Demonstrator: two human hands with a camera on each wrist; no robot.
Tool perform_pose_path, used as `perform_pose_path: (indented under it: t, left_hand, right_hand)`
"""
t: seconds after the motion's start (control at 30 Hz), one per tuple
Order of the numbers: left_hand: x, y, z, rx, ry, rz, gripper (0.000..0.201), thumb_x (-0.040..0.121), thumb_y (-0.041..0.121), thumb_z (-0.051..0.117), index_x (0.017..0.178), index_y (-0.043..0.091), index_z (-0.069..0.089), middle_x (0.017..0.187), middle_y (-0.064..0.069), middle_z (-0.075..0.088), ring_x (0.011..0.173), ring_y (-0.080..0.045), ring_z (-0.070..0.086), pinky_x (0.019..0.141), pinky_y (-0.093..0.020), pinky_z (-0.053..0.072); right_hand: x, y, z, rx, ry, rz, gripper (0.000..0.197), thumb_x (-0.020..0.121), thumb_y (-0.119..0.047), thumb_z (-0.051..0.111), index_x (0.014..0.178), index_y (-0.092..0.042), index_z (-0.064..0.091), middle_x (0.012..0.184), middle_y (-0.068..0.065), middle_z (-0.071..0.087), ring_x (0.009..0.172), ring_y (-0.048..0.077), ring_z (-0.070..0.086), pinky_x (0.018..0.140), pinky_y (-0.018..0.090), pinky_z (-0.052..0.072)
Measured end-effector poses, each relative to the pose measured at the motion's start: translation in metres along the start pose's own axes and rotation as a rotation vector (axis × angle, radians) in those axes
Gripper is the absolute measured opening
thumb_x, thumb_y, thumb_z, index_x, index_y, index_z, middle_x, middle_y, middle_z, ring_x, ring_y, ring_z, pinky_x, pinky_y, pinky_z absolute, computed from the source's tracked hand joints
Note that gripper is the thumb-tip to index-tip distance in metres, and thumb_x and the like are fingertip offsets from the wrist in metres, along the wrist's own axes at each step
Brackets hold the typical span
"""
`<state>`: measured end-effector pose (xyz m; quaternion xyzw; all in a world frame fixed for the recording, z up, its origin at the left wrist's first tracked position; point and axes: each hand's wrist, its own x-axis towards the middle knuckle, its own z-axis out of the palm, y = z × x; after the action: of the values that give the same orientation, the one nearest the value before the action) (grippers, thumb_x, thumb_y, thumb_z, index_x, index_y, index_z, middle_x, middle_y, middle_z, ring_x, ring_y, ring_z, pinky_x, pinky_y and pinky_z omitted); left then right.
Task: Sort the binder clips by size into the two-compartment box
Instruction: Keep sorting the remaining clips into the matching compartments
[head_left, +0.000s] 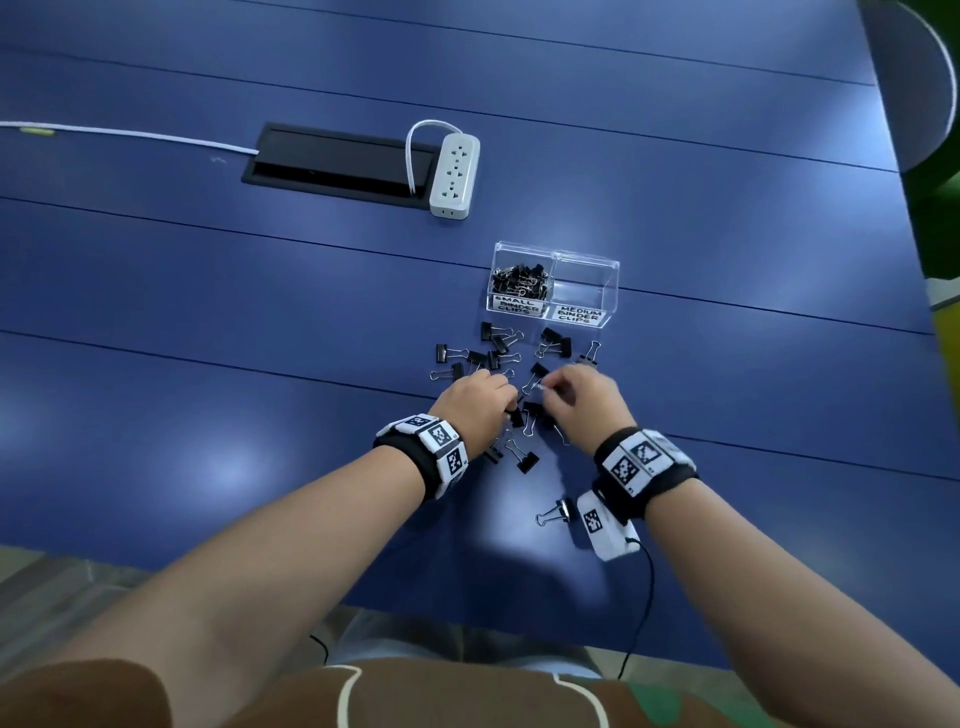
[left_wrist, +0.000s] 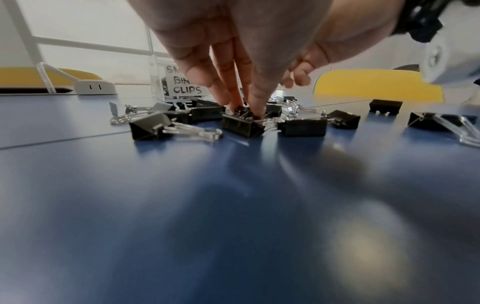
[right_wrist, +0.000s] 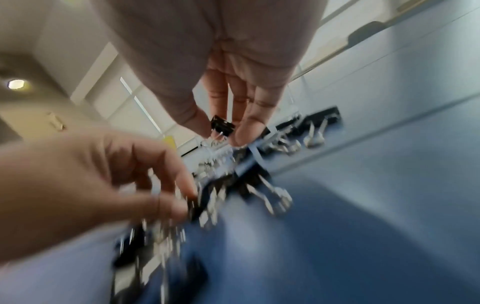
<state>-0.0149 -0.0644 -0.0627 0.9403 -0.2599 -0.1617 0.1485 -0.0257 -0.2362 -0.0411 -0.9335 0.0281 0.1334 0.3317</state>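
From my remote station: both hands work a scatter of black binder clips (head_left: 498, 358) on the blue surface (head_left: 208, 322), just in front of the clear two-compartment box (head_left: 555, 286). My left hand (head_left: 475, 402) reaches down with fingertips (left_wrist: 255, 107) pressed onto one small clip (left_wrist: 240, 121) lying among the pile; whether that grip has closed on it I cannot tell, as the fingers look nearly straight. My right hand (head_left: 584, 397) is lifted off the surface, its grip narrow, thumb and forefinger pinching a small binder clip (right_wrist: 222, 125) by its body. The box's left compartment (head_left: 519, 278), labelled for small clips, holds a heap of them; the right compartment (head_left: 584, 291), labelled medium, shows none that I can see. One clip (head_left: 556, 512) lies apart near my right wrist. A white power strip (head_left: 454, 174) sits beside a black cable hatch (head_left: 332, 161) farther back.
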Motion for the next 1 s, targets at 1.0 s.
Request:
perform_pose_path:
  t: [1.0]
  left_hand:
    - [0.119, -0.018, -0.096, -0.372, 0.323, -0.256, 0.015, 0.086, 0.004, 0.056, 0.096, 0.010, 0.065, 0.107, -0.011, 0.057, 0.080, -0.021, 0.055, 0.086, -0.035, 0.052]
  right_hand:
    - [0.021, -0.014, 0.027, -0.167, -0.173, 0.030, 0.017, 0.086, -0.016, 0.056, 0.100, -0.006, 0.058, 0.110, 0.010, 0.052, 0.099, 0.030, 0.056, 0.090, 0.039, 0.049]
